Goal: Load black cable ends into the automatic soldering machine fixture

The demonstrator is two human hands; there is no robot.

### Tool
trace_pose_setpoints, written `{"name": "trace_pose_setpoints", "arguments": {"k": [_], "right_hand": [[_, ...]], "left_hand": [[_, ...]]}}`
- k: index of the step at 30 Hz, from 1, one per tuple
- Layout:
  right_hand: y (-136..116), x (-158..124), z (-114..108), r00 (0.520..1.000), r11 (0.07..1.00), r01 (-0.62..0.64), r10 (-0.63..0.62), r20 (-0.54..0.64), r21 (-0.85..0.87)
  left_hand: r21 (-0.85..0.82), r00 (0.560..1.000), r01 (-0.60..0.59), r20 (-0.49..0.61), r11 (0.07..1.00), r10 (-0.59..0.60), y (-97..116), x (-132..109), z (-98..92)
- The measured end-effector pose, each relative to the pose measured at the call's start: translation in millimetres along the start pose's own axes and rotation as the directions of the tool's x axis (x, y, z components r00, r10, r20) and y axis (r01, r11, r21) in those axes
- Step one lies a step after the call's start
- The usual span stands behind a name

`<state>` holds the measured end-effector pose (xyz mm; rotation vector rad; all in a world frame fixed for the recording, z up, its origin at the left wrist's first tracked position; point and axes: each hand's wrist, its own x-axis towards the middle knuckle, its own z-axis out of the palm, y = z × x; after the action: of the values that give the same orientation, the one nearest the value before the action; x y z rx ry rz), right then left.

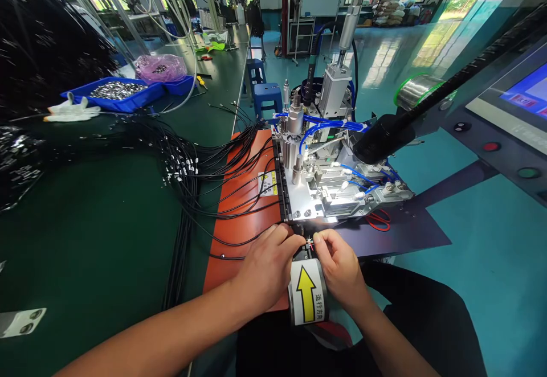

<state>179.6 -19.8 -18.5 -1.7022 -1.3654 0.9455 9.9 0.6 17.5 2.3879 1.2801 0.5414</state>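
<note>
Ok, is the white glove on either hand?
No, the left hand and right hand are both bare, and the glove lies by a blue tray.

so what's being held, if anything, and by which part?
Probably the thin wires showing between the fingertips of the left hand and right hand. Too small to tell which part each hand grips.

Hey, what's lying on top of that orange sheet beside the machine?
Black cables trail across the orange sheet, and a label sits near its right edge. The left hand and forearm hide part of its near end; anything there can't be seen.
</note>
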Motion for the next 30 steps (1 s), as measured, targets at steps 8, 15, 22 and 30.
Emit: {"name": "trace_pose_setpoints", "arguments": {"k": [8, 15, 22, 30], "right_hand": [[1.3, -0.2, 1.5, 1.0, 1.0, -0.014, 0.014, -0.007, -0.005], [2.2, 0.4, 1.8, 1.0, 1.0, 0.0, 0.0, -0.022, -0.01], [-0.4, 0.3, 1.4, 1.0, 1.0, -0.008, 0.007, -0.027, -0.023], [-1.4, 0.4, 2.5, 0.999, 1.0, -0.004, 0.003, -0.043, -0.026]], "left_hand": [[0.073, 1.0, 0.006, 0.014, 0.997, -0.007, -0.5, -0.5, 2.2], [0.154, 0.999, -0.015, 0.043, 0.988, 0.008, -0.4, -2.1, 4.8], [0.165, 0.997, -0.034, 0.072, 0.986, 0.022, -0.9, -1.2, 3.2], [0.197, 0.996, -0.064, 0.077, 0.978, 0.05, -1.3, -2.1, 5.1]]}}
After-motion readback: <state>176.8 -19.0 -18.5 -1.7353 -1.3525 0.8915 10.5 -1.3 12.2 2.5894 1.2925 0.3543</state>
